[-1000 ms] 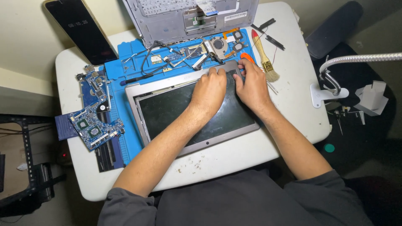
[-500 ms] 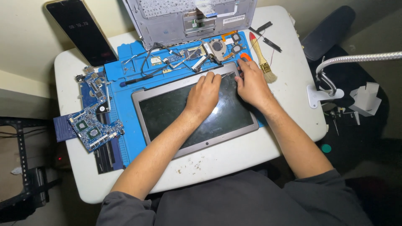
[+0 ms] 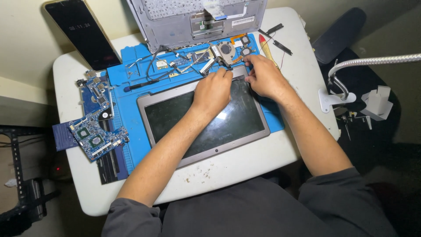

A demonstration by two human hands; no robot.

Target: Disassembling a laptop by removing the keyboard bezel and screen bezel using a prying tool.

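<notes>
Blue silicone work mat [image 3: 131, 145] covers the middle of the white table [image 3: 245, 169]; it keeps loose parts from sliding and marks out the work area. Detached laptop screen panel [image 3: 206, 120] lies flat on the mat, glass up, hinge edge turned away from the person.

Left hand [image 3: 213, 91] rests palm-down on the upper part of the glass, fingers curled toward the top bezel. Looks like a steadying press to keep the panel from shifting. Cannot tell whether the fingertips pinch anything.

Right hand [image 3: 263, 77] sits at the panel's top right corner, fingers bent and close together on the hinge area. Whether a small part is held between them is hidden by the knuckles.

Just beyond the panel's far edge: a cluster of small parts with black cables [image 3: 158, 66] and a cooling fan [image 3: 226, 49], all on the mat, within easy reach.

Grey laptop base [image 3: 197, 19] stands open-side up at the table's far edge, clear of the hands.

Green motherboard [image 3: 96, 138] and a second board [image 3: 94, 94] lie at the left, partly off the mat.

Dark phone [image 3: 83, 33] leans at the far left corner. Brush [image 3: 268, 52] lies right of the fan. Gooseneck lamp [image 3: 351, 72] clamps at the right edge.
</notes>
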